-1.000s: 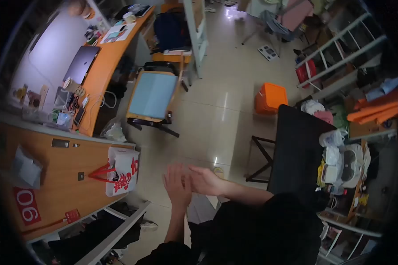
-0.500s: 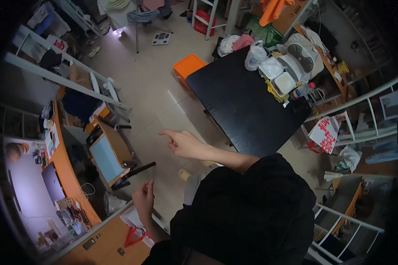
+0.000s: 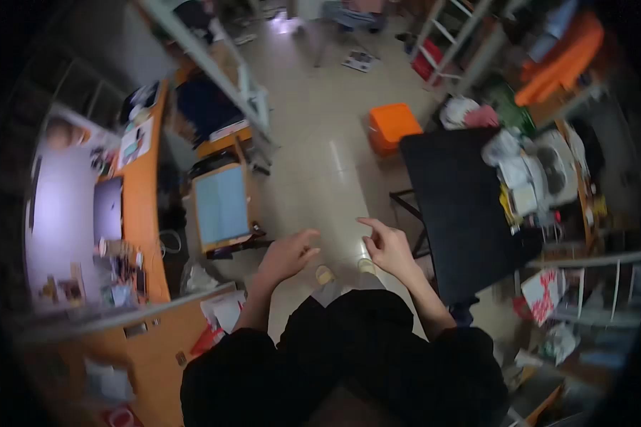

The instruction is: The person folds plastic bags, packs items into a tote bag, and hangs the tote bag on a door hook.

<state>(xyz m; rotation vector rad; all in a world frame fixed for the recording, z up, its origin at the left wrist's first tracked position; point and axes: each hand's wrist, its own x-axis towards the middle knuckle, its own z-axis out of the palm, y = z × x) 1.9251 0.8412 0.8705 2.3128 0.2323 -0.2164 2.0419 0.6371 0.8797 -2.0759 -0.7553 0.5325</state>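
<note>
Both of my hands are in front of my body, over the tiled floor, apart from each other. My left hand (image 3: 288, 257) has its fingers partly bent and slightly blurred, with nothing seen in it; it is nearest to the chair with the light blue seat (image 3: 222, 204). My right hand (image 3: 388, 245) has its index finger stretched out and thumb apart, and it holds nothing. It is to the left of the black table (image 3: 457, 213). Below my hands, my feet in yellowish slippers (image 3: 325, 275) stand on the floor.
An orange bin (image 3: 394, 128) stands beyond the black table. Plastic bags and containers (image 3: 518, 174) lie on its right side. To the left is an orange-brown desk (image 3: 141, 192) with a laptop (image 3: 108, 208). A metal ladder (image 3: 446, 35) rises at the back right.
The view has turned, and the chair and table now appear on either side of me. My right hand has moved back beside the table; my left hand has come forward, with its fingers less closed.
</note>
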